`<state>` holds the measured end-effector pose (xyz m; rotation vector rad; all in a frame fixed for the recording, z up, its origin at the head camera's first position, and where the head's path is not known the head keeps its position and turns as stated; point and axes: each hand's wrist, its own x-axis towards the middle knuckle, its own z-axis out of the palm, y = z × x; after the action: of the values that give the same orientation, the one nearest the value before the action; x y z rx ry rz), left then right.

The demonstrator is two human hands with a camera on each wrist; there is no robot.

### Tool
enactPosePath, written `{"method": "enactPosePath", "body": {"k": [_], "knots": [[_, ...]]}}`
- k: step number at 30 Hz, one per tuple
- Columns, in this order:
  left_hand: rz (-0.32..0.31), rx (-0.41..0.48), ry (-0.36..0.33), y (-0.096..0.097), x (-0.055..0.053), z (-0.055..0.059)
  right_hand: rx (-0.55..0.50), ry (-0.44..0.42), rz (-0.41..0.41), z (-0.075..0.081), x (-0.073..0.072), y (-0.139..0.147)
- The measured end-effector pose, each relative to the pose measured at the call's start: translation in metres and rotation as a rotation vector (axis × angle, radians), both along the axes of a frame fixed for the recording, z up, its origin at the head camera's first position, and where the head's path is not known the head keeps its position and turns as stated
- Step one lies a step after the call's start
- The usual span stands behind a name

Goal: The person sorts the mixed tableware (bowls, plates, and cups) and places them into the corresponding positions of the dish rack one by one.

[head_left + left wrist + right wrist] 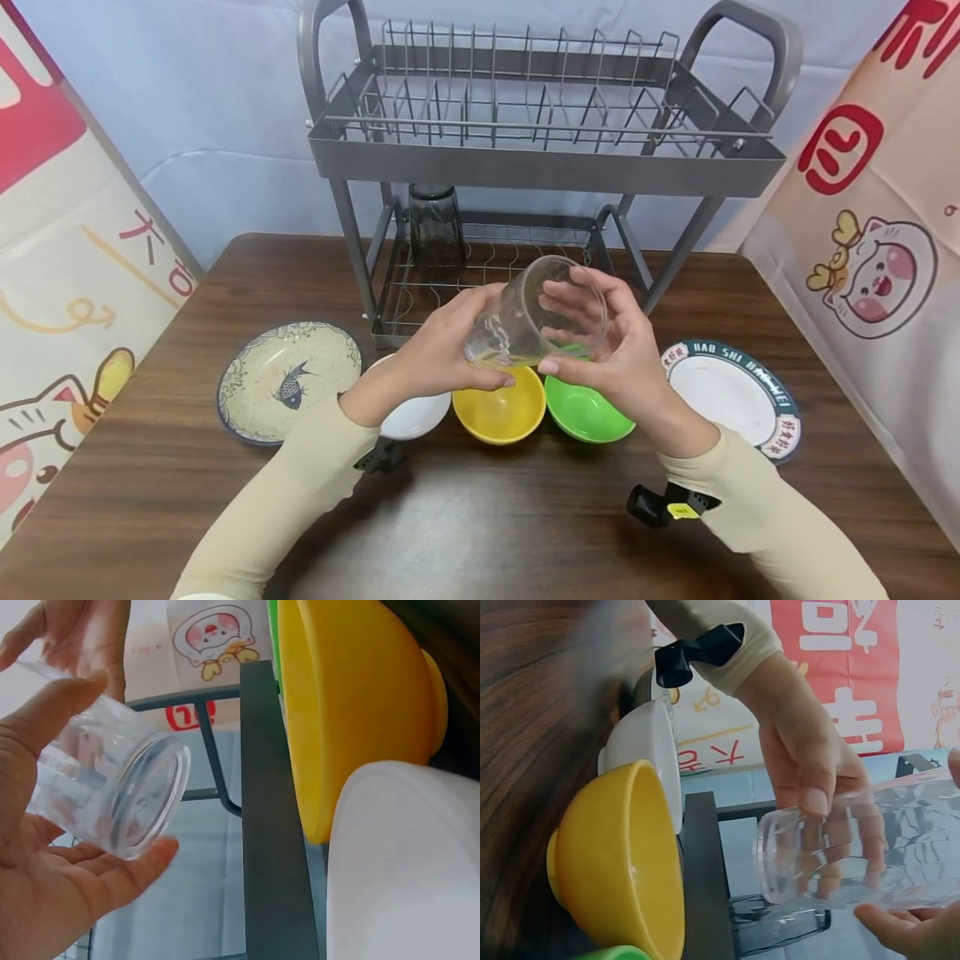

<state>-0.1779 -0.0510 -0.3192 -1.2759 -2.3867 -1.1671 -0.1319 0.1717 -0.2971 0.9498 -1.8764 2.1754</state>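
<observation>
Brown wood-grain table [465, 517], faintly glossy near the person; pale blue cloth [225, 100] hangs behind, printed banners with cartoon faces and red characters flank it, one at left [45, 250] and one at right [862, 192]. Clear cup [513, 325] is in the air between both hands, in front of the rack, seen over the far edges of two bowls. It lies well off upright: long axis slants from the base, low at the left hand [442, 342], to the mouth, higher at the right hand [626, 346] and turned partly toward the head camera. Left fingers are wrapped round the base end, thumb along the near side; right fingers curve behind the mouth end, visible through the clear wall, thumb at the lower rim, so both hands clasp it. Below, in a row: white bowl [416, 417], yellow bowl [498, 417], green bowl [588, 412]. Left of them, a fish-patterned plate [255, 375]; right, a white plate with a green lettered rim [720, 400], its near-left part covered by the right forearm. Grey two-tier rack [547, 167] stands behind; its upper tray overhangs the lower shelf, where a dark glass [437, 225] stands at the left. Hands and cup block part of that shelf.
</observation>
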Motion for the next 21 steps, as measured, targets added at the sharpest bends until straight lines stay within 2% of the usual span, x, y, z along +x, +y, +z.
{"method": "enactPosePath", "body": {"k": [3,11,17,21], "knots": [[0.006,0.027,-0.005,-0.0005,-0.0035,-0.0001,-0.030,-0.008,0.001,-0.0031,-0.0035,-0.0023],[0.054,0.001,-0.063,-0.0023,-0.0053,0.0015,-0.027,-0.037,0.000,-0.0071,-0.0086,-0.0027],[0.075,-0.014,-0.059,-0.0039,-0.0048,0.0018,-0.024,-0.049,0.019,-0.0077,-0.0088,-0.0013],[0.075,-0.010,-0.040,-0.0074,-0.0032,0.0042,0.017,-0.074,0.056,-0.0067,-0.0095,0.0028]]}}
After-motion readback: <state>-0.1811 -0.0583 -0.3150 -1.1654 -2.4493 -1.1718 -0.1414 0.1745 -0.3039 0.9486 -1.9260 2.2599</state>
